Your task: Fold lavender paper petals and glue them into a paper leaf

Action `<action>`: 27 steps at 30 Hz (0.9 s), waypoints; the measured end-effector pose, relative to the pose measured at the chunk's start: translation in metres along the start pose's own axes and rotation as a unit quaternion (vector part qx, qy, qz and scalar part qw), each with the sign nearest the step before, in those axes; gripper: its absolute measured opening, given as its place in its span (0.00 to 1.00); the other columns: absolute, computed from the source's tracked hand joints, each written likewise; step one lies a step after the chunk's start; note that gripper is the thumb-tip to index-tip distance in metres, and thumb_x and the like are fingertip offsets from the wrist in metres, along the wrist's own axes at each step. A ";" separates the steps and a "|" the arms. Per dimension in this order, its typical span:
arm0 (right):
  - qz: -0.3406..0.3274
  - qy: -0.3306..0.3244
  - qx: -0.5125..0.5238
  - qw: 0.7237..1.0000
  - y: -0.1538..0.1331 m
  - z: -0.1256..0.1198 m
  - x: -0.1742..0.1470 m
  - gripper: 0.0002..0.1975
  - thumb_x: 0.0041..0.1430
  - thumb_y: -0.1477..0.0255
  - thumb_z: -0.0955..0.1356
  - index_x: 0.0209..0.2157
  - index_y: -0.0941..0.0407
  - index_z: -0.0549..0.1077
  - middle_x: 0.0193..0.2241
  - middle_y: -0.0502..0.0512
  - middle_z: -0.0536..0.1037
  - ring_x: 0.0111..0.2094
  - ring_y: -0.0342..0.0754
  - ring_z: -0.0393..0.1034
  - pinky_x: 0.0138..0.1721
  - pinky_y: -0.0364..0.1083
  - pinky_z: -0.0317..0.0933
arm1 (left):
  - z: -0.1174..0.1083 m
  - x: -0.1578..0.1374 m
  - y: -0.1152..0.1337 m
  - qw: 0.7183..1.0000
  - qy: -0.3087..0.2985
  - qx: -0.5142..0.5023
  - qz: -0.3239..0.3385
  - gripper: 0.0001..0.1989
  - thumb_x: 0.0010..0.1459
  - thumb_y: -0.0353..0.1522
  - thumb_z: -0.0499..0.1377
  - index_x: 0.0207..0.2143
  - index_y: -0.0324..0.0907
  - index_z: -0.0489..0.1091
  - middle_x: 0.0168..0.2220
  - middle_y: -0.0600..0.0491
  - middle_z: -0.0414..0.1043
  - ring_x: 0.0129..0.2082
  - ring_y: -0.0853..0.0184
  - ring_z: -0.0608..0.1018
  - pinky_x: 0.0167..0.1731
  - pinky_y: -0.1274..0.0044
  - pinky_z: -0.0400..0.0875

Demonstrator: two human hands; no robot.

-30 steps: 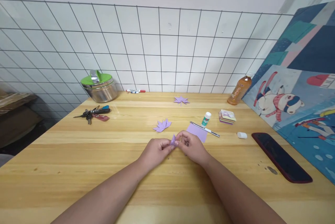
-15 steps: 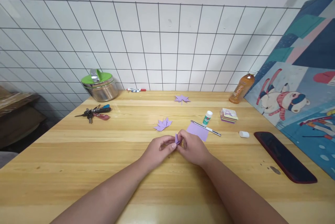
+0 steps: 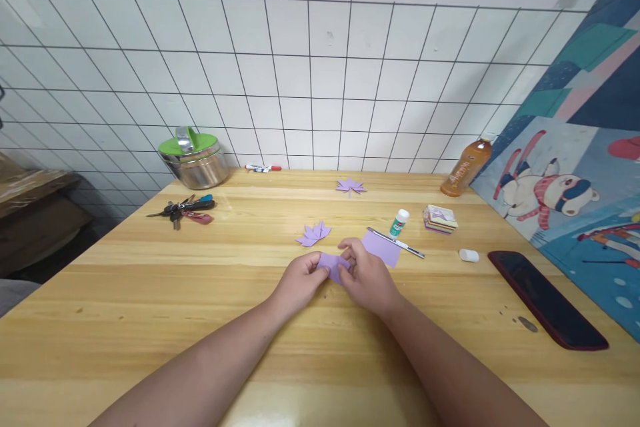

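Between my two hands is a small piece of purple paper [image 3: 333, 267], opened out so its flat face shows. My left hand [image 3: 301, 278] pinches its left edge between thumb and fingers. On the other side, my right hand [image 3: 367, 278] grips the right edge with the thumb in front; some of its fingertips are hidden behind the paper. Just beyond my hands lies a folded purple paper leaf [image 3: 314, 234]. A flat purple sheet [image 3: 381, 249] rests past my right hand, with a pen-like tool [image 3: 396, 243] across it.
A glue stick [image 3: 399, 223] stands by the sheet, its white cap [image 3: 469, 255] lying farther right. Beyond are a paper stack [image 3: 440, 219], phone [image 3: 547, 299] and bottle [image 3: 466, 166]. Another paper leaf [image 3: 351, 186], markers [image 3: 263, 168], keys [image 3: 183, 210] and a green-lidded pot [image 3: 195, 160] sit toward the back.
The purple paper was folded narrow and upright between my fingertips; now it is spread flatter and wider. My hands have moved slightly apart. The view has shifted a little.
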State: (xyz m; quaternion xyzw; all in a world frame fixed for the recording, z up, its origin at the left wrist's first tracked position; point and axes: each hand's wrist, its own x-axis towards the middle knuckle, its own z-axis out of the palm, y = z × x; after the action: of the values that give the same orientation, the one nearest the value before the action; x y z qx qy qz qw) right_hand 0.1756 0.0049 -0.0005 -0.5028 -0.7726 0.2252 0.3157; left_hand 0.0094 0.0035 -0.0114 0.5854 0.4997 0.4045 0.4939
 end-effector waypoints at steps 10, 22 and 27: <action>0.056 -0.024 0.135 0.989 -0.004 0.007 0.005 0.04 0.52 0.71 0.64 0.27 0.55 0.70 0.24 0.49 0.74 0.26 0.43 0.68 0.27 0.40 0.60 | 0.004 -0.002 -0.003 0.997 0.030 0.072 0.028 0.05 0.47 0.30 0.54 0.25 0.41 0.68 0.24 0.56 0.71 0.26 0.67 0.71 0.28 0.78 0.64; 0.090 -0.037 0.228 0.969 0.003 0.011 0.005 0.04 0.51 0.71 0.64 0.31 0.54 0.64 0.21 0.45 0.66 0.22 0.40 0.64 0.23 0.40 0.59 | 0.002 0.000 -0.006 0.997 0.003 0.070 0.044 0.08 0.47 0.26 0.51 0.31 0.41 0.66 0.28 0.55 0.72 0.28 0.68 0.73 0.29 0.79 0.65; 0.096 -0.045 0.239 0.965 0.007 0.009 0.006 0.04 0.50 0.72 0.64 0.28 0.55 0.62 0.21 0.45 0.65 0.22 0.39 0.61 0.25 0.40 0.58 | 0.001 0.002 -0.005 1.000 -0.007 -0.016 0.023 0.08 0.50 0.29 0.55 0.35 0.40 0.66 0.28 0.54 0.73 0.27 0.68 0.75 0.31 0.78 0.67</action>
State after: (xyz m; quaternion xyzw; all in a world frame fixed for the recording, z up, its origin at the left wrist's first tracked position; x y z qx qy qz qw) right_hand 0.1716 0.0128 -0.0098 -0.4739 -0.6578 0.4551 0.3683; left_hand 0.0094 0.0051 -0.0163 0.5915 0.4758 0.4196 0.4977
